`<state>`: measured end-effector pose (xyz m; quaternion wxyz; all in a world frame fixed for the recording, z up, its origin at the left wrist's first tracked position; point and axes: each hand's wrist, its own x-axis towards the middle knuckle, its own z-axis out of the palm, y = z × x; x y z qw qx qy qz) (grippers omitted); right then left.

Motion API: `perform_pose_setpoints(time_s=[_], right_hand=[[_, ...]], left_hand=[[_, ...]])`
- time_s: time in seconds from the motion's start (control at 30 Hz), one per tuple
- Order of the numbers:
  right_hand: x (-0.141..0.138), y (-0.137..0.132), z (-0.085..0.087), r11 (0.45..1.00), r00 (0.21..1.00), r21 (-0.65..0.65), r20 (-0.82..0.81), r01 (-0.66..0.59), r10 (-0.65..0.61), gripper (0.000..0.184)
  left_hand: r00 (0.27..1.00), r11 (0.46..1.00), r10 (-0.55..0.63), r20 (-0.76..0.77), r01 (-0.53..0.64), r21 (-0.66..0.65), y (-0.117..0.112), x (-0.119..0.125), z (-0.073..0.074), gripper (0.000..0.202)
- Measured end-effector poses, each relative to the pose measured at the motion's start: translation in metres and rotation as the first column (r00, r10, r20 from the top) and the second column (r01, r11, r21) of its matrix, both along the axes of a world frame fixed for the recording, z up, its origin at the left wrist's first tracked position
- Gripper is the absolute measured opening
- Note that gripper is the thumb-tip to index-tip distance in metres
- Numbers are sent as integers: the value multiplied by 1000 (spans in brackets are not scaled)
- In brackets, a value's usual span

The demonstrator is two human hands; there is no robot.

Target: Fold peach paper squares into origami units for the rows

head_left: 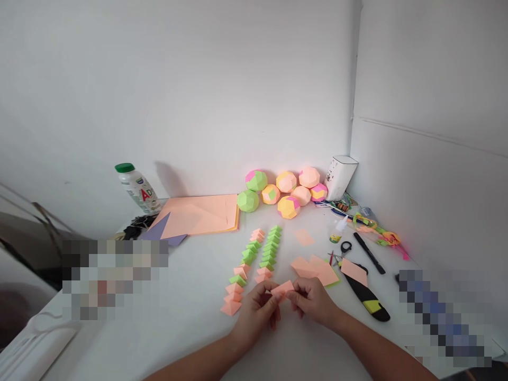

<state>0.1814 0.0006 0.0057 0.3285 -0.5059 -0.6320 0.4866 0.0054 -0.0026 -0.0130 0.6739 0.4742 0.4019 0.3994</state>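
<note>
Peach slip | left grip, right grip: both pinching it | folded units near left, sheets just beyond right

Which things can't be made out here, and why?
In the head view:
Held peach paper: partly hidden by the left grip and right grip.
Whatever the left pixelated patch and right pixelated patch cover: masked.
Print on the small bottle: too small.
Left forearm and right forearm: cut off by the bottom edge.
</note>
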Motion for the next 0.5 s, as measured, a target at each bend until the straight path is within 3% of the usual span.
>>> perform_pose_setpoints(time_s=[0.1, 0.37, 0.5], right_hand=[[0, -1, -1, 1000, 1000, 1, 24, -10, 10, 38], [1, 0, -3, 1000, 999, 3, 43, 1, -1, 40], [1, 1, -5, 1000, 998, 29, 55, -4, 2, 40]], left_hand=[[999, 999, 47, 4, -47, -7, -1, 1, 0, 41], [1000, 1000, -13, 4, 13, 9, -2, 0, -1, 32], [999, 996, -36, 8, 35, 83, -3, -1, -1, 32]])
